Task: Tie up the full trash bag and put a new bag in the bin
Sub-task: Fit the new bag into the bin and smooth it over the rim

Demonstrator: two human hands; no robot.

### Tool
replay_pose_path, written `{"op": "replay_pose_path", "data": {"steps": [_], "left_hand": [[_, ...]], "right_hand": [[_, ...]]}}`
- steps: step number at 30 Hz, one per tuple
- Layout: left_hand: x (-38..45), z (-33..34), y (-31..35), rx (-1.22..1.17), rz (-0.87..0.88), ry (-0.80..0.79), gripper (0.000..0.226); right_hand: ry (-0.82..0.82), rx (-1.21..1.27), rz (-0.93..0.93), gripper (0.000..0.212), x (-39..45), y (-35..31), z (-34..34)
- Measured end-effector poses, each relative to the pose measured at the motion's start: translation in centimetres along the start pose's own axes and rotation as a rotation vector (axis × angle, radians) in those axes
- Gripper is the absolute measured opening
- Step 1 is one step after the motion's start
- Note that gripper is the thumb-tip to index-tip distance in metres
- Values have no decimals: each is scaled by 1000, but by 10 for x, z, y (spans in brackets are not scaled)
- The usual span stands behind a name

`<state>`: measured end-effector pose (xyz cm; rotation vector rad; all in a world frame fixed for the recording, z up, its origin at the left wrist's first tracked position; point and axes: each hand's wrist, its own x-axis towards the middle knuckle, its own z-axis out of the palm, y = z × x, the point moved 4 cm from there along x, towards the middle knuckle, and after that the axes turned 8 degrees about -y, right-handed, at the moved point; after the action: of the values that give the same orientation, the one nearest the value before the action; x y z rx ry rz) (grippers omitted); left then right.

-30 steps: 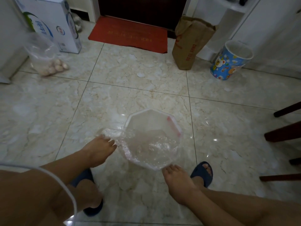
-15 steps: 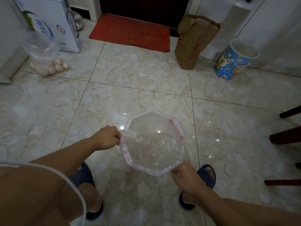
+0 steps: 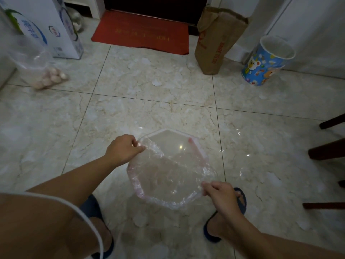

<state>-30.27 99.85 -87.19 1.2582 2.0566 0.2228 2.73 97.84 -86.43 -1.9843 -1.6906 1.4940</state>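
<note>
A clear octagonal bin (image 3: 169,131) stands on the marble floor between my feet. A thin transparent new bag (image 3: 168,176) is stretched over its near rim, with the far rim bare. My left hand (image 3: 124,148) pinches the bag's edge at the bin's left rim. My right hand (image 3: 219,191) pinches the bag's edge at the near right rim. A red strip (image 3: 195,148) shows on the bin's right side. Whether a full trash bag is in view, I cannot tell.
A blue cartoon-print bucket (image 3: 267,62) and a brown paper bag (image 3: 216,40) stand at the back right. A red doormat (image 3: 141,34), a white carton (image 3: 46,28) and a clear bag of eggs (image 3: 39,70) are at the back left. Dark chair legs (image 3: 326,150) are at the right.
Both hands closed on the bag's edge and pulled it outward over the bin's rim. My left hand moved to the far left of the rim; my right hand drew the bag to the near right.
</note>
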Motion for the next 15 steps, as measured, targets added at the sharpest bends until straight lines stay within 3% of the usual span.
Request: {"op": "replay_pose_path", "data": {"steps": [3, 6, 9, 12, 15], "left_hand": [[2, 1, 7, 45, -45, 23, 37], [7, 1, 5, -6, -95, 21, 48], [10, 0, 5, -44, -137, 19, 52], [9, -2, 8, -3, -153, 62, 49], [6, -8, 18, 19, -136, 154, 37]], "right_hand": [[142, -80, -67, 37, -5, -13, -3], [165, -5, -37, 26, -2, -21, -1], [157, 178, 59, 21, 9, -23, 1], [87, 437, 211, 34, 21, -25, 0], [83, 628, 197, 44, 34, -32, -4]]}}
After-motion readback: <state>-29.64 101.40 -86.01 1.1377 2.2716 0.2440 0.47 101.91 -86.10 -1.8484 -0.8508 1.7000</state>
